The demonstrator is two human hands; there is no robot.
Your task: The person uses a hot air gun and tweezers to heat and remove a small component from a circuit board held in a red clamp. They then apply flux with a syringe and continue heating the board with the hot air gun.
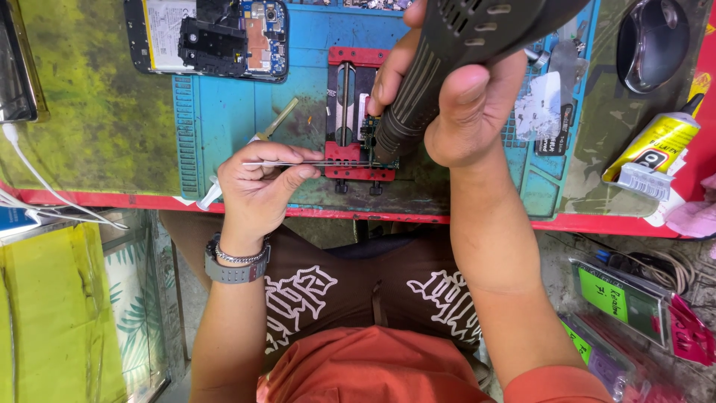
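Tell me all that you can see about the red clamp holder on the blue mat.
The red clamp holder lies flat on the blue mat, near the table's front edge. It seems metal: two red end bars joined by silvery rails, with two small dark knobs on the near side. A small circuit board sits clamped in it. The black hot-air tool in the right hand points down at the board, and thin tweezers from the left hand reach over its near bar.
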